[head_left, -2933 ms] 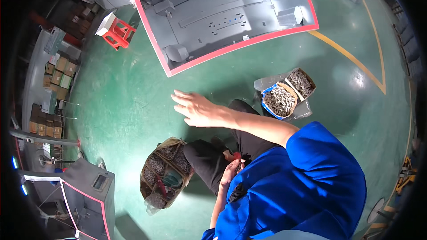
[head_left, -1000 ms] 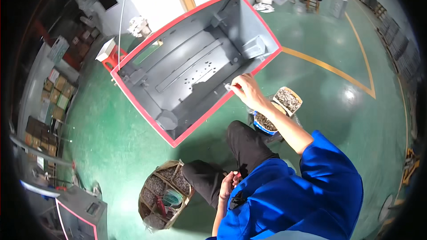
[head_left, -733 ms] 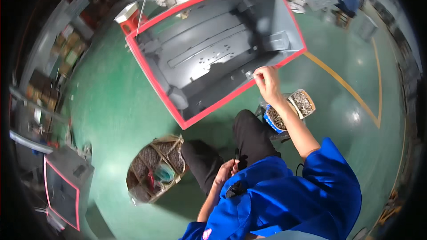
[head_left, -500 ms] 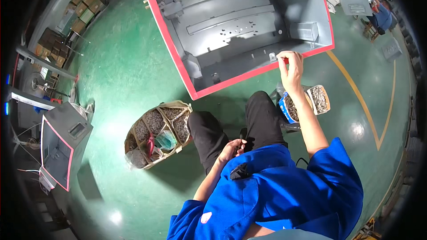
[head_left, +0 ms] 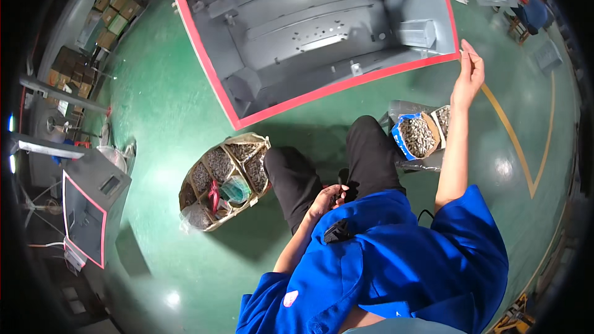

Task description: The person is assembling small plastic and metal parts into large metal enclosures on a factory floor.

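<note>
A large grey metal housing (head_left: 272, 34) with a red rim stands in front of me, its hollow side toward me. By the rim's near right corner, my right hand (head_left: 468, 80) is raised with its fingers stretched out. I see nothing held in it, and whether the fingertips touch the rim I cannot tell. My left hand (head_left: 328, 200) rests in my lap with its fingers curled. Something small and dark shows at those fingers, too small to name.
A divided bag (head_left: 210, 229) of small metal parts sits on the floor left of my knees. At my right knee, a blue-and-white open bag (head_left: 401, 142) of small fasteners rests on a dark stand (head_left: 427, 164). Another red-rimmed housing (head_left: 86, 219) stands far left. A person (head_left: 533, 12) sits far right.
My right hand has moved right along the housing's near edge to its corner, and its bent fingers have straightened. The housing appears further left in view. The left hand stays in my lap.
</note>
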Demonstrator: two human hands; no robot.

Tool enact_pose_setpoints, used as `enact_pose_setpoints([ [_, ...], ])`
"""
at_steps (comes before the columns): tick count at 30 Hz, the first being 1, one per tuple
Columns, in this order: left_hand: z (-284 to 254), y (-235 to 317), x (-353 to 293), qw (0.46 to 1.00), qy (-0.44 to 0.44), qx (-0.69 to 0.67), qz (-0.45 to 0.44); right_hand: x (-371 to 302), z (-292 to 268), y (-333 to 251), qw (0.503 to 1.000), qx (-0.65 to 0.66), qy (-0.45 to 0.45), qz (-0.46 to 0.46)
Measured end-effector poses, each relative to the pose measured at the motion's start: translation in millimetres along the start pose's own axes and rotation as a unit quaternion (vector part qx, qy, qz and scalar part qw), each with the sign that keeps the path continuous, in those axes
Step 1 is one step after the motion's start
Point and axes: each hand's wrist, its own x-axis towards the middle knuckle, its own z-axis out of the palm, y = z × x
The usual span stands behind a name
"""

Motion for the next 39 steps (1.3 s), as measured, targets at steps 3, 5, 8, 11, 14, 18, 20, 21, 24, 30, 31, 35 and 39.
enact_pose_setpoints([
  [3, 4.0, 1.6, 0.8, 1.0, -0.005, 0.008, 0.007, 23.5, -32.9, 40.5, 0.996, -0.012, 0.026, 0.079],
  [5, -0.8, 0.0, 2.2, 1.0, 0.0, -0.004, 0.001, 28.8, -46.4, 62.2, 0.991, -0.009, -0.002, 0.132],
  [8, -1.8, 0.9, 1.3, 1.0, -0.005, 0.003, 0.0, 16.3, -43.3, 67.2, 0.975, 0.056, -0.031, 0.215],
  [11, 4.9, 5.3, -1.3, 0.999, 0.009, 0.05, -0.005, 6.6, -42.6, 63.2, 0.983, -0.011, -0.072, 0.168],
  [14, 11.2, 6.8, -2.9, 0.998, 0.035, 0.057, -0.006, 3.9, -48.1, 50.2, 0.98, -0.025, -0.095, 0.175],
  [18, 11.0, 6.6, -0.7, 0.995, 0.034, 0.098, 0.005, -0.2, -67.4, 20.3, 0.955, 0.012, -0.181, 0.236],
  [20, 11.2, 5.1, 3.2, 0.995, 0.044, 0.089, -0.006, -3.6, -81.5, 14.3, 0.942, 0.039, -0.23, 0.241],
  [21, 11.2, 3.9, 5.2, 0.996, 0.039, 0.08, -0.009, -4.9, -86.0, 11.2, 0.934, 0.057, -0.253, 0.246],
  [24, 0.8, -0.5, 11.3, 0.996, 0.022, 0.084, -0.01, -15.8, -90.4, -13.8, 0.922, 0.082, -0.259, 0.274],
  [30, -9.5, -5.5, 16.6, 0.996, 0.013, 0.09, -0.022, -33.0, -98.5, -16.8, 0.863, 0.1, -0.451, 0.203],
  [31, -6.3, -6.9, 15.0, 0.996, 0.017, 0.088, -0.015, -37.7, -94.5, -19.8, 0.865, 0.065, -0.463, 0.181],
  [35, 13.3, -3.6, 7.8, 0.995, 0.025, 0.092, -0.011, -53.1, -79.2, -32.0, 0.802, 0.216, -0.517, 0.206],
  [39, 6.0, -4.4, 7.1, 0.995, 0.004, 0.1, -0.012, -66.6, -62.2, -42.7, 0.762, 0.189, -0.596, 0.17],
])
